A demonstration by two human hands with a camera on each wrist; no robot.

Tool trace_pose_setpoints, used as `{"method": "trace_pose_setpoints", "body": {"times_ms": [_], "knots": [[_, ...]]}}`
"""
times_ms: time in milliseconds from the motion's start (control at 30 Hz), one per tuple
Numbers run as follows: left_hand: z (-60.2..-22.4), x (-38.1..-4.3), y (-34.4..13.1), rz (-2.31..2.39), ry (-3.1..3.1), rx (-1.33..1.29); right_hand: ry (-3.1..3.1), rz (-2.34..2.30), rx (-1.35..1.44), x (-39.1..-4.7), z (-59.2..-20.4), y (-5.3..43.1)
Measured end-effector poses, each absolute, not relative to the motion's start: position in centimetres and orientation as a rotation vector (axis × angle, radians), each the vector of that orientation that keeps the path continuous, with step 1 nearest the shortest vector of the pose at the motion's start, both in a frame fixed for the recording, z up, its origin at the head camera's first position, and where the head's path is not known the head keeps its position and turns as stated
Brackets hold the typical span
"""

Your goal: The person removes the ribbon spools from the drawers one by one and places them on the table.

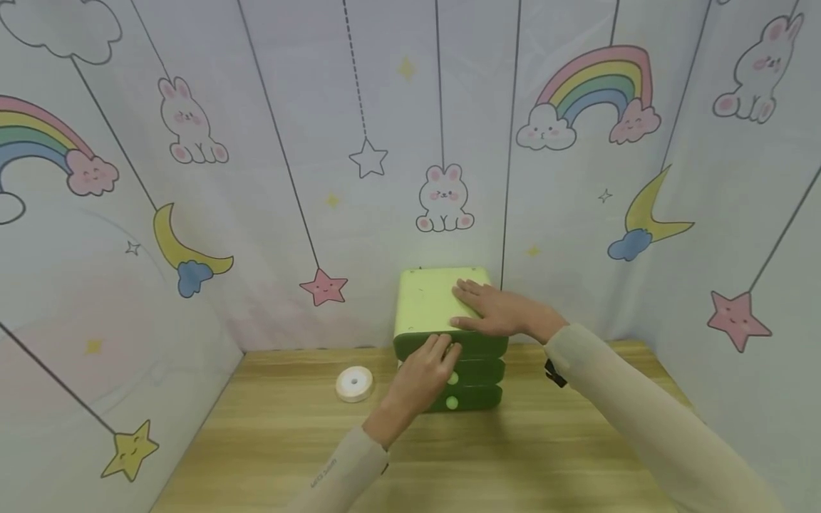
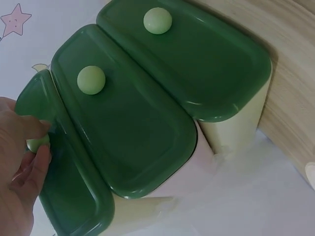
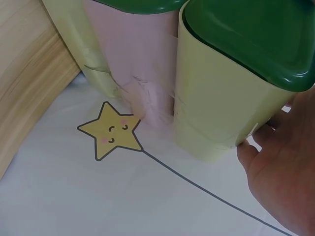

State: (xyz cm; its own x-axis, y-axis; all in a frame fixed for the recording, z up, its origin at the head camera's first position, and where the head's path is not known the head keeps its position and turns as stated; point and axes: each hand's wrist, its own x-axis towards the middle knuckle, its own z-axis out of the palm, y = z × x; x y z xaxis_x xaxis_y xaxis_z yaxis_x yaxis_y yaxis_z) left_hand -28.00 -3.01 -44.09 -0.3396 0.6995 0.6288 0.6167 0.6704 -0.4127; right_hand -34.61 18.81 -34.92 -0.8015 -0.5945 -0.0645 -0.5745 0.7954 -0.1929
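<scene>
A small drawer cabinet with a light green top and dark green drawer fronts stands at the back of the table. My left hand pinches the round light green knob of the top drawer between thumb and fingers. That drawer's front sits flush with the others, as far as shows. The middle drawer and bottom drawer lie below it, each with its own knob. My right hand rests on the cabinet's top with fingers spread out. In the right wrist view the cabinet's side shows beside that hand.
Left of the cabinet, a white roll with a small dark centre lies on the wood-grain table. Printed cloth walls with rabbits, stars and rainbows enclose the back and both sides, close behind the cabinet.
</scene>
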Motion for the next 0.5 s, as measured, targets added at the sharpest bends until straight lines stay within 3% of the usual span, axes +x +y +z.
{"method": "trace_pose_setpoints", "body": {"times_ms": [500], "knots": [[-44.67, -27.16, -3.35, 0.165, -1.936, -0.988, 2.871, -0.263, -0.925, -34.63, -35.22, 18.81]]}}
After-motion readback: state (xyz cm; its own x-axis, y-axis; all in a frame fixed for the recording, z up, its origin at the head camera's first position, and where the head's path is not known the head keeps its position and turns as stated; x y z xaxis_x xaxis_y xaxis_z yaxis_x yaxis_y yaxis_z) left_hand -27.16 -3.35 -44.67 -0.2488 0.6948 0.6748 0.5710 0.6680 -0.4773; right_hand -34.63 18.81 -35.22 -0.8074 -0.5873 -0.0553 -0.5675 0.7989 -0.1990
